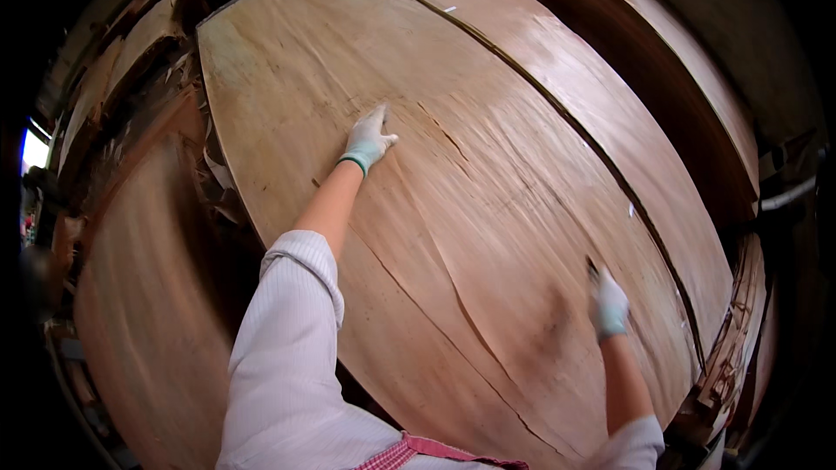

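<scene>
A large, thin sheet of wood veneer (514, 200), tan and pinkish brown, spreads below me with ripples, long splits and a lifted fold. My left hand (369, 138), in a white glove with a green cuff, lies on its middle with the thumb spread from the fingers. Farther right and nearer to me, my right hand (611, 305) wears a matching glove and is closed. A small dark tool (592, 267) sticks out from its fingers over the veneer; blur hides its exact kind.
Along the right runs another pinkish veneer sheet (610, 91), separated by a dark seam. Beyond it rises a veneer stack (670, 13). Another stack (152, 313) stands at the left, with torn veneer scraps (218, 170) in the gap. Ragged veneer edges (736, 331) show at the lower right.
</scene>
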{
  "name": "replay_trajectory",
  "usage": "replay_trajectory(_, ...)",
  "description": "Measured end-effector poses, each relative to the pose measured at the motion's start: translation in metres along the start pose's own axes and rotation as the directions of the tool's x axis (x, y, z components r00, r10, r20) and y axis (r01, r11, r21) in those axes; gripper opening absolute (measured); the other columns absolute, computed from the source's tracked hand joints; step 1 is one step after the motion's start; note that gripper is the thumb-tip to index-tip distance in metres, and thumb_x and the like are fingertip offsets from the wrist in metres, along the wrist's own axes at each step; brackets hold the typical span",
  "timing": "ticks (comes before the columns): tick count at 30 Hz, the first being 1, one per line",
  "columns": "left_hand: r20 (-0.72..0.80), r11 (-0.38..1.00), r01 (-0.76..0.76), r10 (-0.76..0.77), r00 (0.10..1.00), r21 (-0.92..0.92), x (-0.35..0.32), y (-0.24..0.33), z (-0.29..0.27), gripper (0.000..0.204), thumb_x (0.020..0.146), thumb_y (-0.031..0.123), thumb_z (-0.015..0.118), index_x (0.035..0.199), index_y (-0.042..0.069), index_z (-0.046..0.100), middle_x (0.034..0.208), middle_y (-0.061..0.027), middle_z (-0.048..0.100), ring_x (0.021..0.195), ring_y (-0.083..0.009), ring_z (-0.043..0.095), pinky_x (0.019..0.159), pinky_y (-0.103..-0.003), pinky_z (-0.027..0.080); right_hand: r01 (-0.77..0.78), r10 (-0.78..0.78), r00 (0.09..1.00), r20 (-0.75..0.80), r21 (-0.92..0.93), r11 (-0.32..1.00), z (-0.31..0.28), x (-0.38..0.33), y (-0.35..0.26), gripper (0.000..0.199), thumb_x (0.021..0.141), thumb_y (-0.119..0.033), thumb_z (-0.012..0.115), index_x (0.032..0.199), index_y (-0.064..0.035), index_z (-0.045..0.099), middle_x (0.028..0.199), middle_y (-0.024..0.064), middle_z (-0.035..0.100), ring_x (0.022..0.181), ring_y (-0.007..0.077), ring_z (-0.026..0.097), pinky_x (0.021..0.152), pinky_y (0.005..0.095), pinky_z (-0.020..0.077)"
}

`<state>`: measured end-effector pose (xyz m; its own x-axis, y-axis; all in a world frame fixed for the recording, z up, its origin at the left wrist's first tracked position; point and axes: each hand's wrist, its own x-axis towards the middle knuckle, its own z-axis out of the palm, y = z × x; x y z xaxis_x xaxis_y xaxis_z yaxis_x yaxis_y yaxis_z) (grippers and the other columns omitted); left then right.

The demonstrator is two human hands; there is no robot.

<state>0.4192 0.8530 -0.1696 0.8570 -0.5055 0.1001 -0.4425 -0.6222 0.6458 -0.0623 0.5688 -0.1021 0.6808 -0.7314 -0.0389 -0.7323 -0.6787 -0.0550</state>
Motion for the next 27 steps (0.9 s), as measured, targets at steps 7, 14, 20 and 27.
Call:
replay_trajectory(7,0.031,0.981,-0.118,0.124,0.992,-0.154,0.018,-0.016,-0.007,0.091,0.068,0.019,0.083,0.142,0.004,0.033,0.126,-0.0135,0.058,0.117,-0.0275,0.054,0.102,-0.035,0.041,0.391,-0.417,0.908,0.047,0.263,0.882,0.033,0.156,-0.349,0.024,0.091,-0.028,0.05,0.09,-0.0087,0.065,0.087,0.0189,0.068,0.081,0.0371,0.067,0.069,0.0466,0.0522)
replay_trajectory(14,0.054,0.951,-0.308,0.307,0.95,0.008,0.029,-0.034,0.002,0.072,0.071,0.011,0.077,0.137,0.013,0.047,0.129,-0.0143,0.051,0.121,-0.0322,0.045,0.104,-0.039,0.039,0.564,-0.567,0.823,-0.017,0.128,0.815,0.057,0.193,-0.427,0.018,0.086,-0.02,0.051,0.089,-0.0115,0.067,0.084,0.0124,0.07,0.08,0.0307,0.069,0.063,0.0422,0.0524)
replay_trajectory(20,0.164,0.983,-0.146,0.127,0.978,0.112,0.021,-0.021,-0.014,0.058,0.076,0.022,0.073,0.13,0.011,0.055,0.135,-0.0118,0.048,0.128,-0.0292,0.04,0.108,-0.039,0.033,0.449,-0.462,0.849,0.256,0.114,0.886,0.035,0.153,-0.273,0.021,0.09,-0.024,0.052,0.09,-0.008,0.065,0.083,0.0127,0.07,0.075,0.0282,0.07,0.059,0.0421,0.0524)
replay_trajectory(27,0.22,0.771,-0.599,0.559,0.799,0.216,-0.019,0.095,0.108,0.046,0.087,0.001,0.039,0.131,0.002,0.051,0.135,-0.0152,0.051,0.129,-0.0305,0.044,0.113,-0.042,0.027,0.393,-0.394,0.881,0.26,0.06,0.918,0.039,0.144,-0.224,0.026,0.091,-0.029,0.048,0.096,-0.01,0.065,0.084,0.0143,0.07,0.078,0.0316,0.069,0.062,0.0442,0.0526)
